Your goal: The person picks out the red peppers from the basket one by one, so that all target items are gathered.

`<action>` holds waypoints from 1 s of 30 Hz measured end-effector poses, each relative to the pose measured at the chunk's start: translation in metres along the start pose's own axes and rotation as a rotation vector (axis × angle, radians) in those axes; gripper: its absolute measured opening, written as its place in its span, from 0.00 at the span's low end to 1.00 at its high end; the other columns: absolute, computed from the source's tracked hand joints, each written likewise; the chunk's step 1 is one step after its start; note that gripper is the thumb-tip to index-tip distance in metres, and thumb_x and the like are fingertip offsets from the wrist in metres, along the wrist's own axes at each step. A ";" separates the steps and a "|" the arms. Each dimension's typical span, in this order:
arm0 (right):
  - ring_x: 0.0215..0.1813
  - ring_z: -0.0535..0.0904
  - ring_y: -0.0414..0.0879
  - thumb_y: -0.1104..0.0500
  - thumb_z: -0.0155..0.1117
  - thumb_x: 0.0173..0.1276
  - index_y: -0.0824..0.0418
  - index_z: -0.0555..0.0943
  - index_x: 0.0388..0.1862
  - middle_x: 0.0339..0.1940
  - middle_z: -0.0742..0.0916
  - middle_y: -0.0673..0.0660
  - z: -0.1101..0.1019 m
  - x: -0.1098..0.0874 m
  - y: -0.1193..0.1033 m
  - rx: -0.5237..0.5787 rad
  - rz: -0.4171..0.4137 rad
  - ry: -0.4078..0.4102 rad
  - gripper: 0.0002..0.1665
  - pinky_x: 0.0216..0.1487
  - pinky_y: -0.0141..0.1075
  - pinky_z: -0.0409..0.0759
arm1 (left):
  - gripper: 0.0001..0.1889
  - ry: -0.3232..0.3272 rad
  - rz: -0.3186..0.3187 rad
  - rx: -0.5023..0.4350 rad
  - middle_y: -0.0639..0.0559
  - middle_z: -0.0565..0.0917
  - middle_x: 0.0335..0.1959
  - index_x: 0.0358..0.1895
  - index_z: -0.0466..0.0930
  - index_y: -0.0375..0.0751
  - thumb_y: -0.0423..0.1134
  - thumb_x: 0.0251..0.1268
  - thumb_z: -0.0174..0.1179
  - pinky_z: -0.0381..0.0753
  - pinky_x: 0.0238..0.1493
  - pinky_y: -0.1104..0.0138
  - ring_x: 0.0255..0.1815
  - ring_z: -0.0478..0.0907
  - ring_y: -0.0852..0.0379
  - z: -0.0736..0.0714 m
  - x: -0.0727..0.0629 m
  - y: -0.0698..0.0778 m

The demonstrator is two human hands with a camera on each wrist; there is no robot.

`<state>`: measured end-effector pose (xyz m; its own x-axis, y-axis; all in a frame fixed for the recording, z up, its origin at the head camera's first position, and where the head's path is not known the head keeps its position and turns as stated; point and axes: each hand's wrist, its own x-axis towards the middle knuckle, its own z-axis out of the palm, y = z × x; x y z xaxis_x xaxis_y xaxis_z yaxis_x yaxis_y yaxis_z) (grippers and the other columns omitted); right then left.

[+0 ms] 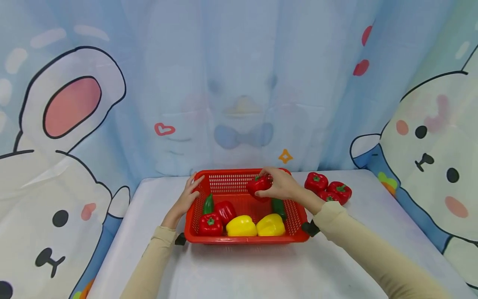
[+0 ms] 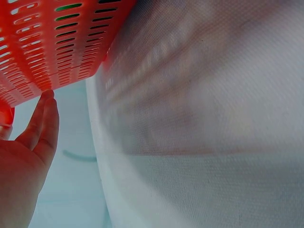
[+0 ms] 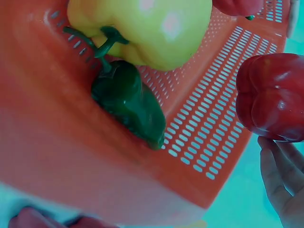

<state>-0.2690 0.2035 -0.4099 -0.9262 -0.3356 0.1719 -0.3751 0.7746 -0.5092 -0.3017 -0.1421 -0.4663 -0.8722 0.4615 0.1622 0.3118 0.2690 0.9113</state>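
Note:
A red bell pepper (image 1: 257,187) is held between the thumb and fingers of my right hand (image 1: 278,185), over the back right part of a red plastic basket (image 1: 246,239). My left hand (image 1: 185,200) rests at the basket's left rim, its fingers fairly straight against the slotted wall (image 2: 57,45) in the left wrist view. Inside the basket lie two yellow bell peppers (image 1: 241,226), two more red bell peppers (image 1: 210,224) and a green pepper (image 1: 208,204) on the left. Another green pepper (image 3: 128,102) lies by the right wall, beside a yellow one.
Three red bell peppers (image 1: 340,191) sit together on the white-covered table (image 1: 242,270), right of the basket and partly behind my right forearm. A pale blue curtain (image 1: 239,83) with cartoon animals hangs right behind the table's back edge.

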 end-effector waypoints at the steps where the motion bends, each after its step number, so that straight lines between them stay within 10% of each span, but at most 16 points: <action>1: 0.47 0.78 0.51 0.45 0.78 0.49 0.57 0.77 0.49 0.48 0.84 0.56 -0.002 -0.002 0.000 0.006 0.001 0.009 0.32 0.42 0.42 0.83 | 0.32 -0.001 0.004 0.001 0.30 0.34 0.78 0.74 0.54 0.24 0.22 0.64 0.41 0.65 0.62 0.52 0.76 0.40 0.33 0.000 0.000 0.000; 13: 0.51 0.80 0.56 0.45 0.78 0.53 0.59 0.75 0.55 0.52 0.83 0.59 -0.033 -0.028 0.012 0.091 0.011 0.124 0.36 0.44 0.47 0.83 | 0.32 0.020 0.030 -0.015 0.31 0.34 0.78 0.75 0.54 0.26 0.24 0.65 0.39 0.71 0.62 0.50 0.75 0.42 0.31 -0.005 0.002 -0.022; 20: 0.51 0.80 0.60 0.46 0.77 0.55 0.60 0.74 0.57 0.54 0.82 0.62 -0.046 -0.052 0.031 0.113 0.070 0.221 0.36 0.42 0.50 0.83 | 0.32 -0.005 -0.005 -0.056 0.32 0.32 0.78 0.75 0.52 0.25 0.22 0.65 0.39 0.67 0.63 0.44 0.76 0.41 0.32 -0.006 -0.002 -0.008; 30: 0.52 0.78 0.65 0.51 0.78 0.54 0.64 0.72 0.57 0.54 0.81 0.67 -0.055 -0.088 0.052 0.089 0.104 0.314 0.37 0.39 0.55 0.83 | 0.33 0.049 0.017 -0.018 0.38 0.34 0.80 0.76 0.55 0.31 0.25 0.64 0.40 0.72 0.61 0.55 0.76 0.42 0.36 -0.005 0.007 -0.045</action>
<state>-0.2093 0.3031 -0.4049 -0.9311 -0.0651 0.3590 -0.2860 0.7414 -0.6071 -0.3237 -0.1549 -0.5039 -0.8845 0.4236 0.1955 0.3199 0.2458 0.9150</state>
